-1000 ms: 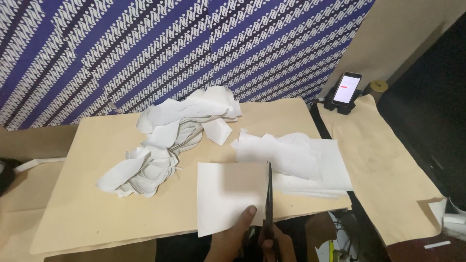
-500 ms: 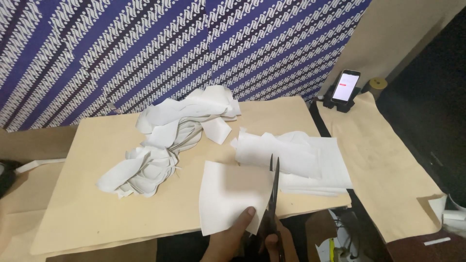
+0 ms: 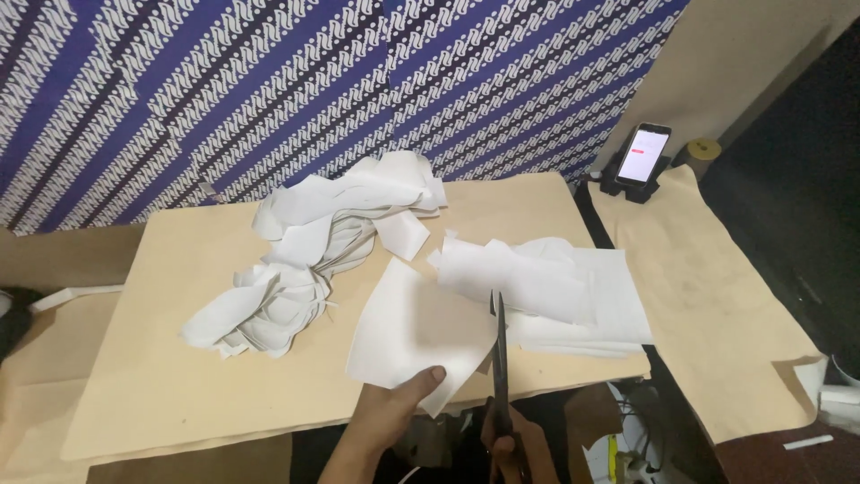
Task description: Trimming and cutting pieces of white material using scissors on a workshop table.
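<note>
Fingers of left hand (image 3: 394,414) clamped on white paper sheet (image 3: 417,333); right hand (image 3: 515,445) closed around black scissors (image 3: 500,358), blades at sheet's right edge, above tan board (image 3: 161,376).

Just the one head-worn cam here, looking steeply down and forward from above the near edge of the worktop (image 3: 179,394), close enough that both hands get cropped at the bottom, and facing the patterned blue cloth wall (image 3: 313,90) at the far side, so no second view overlaps.
</note>
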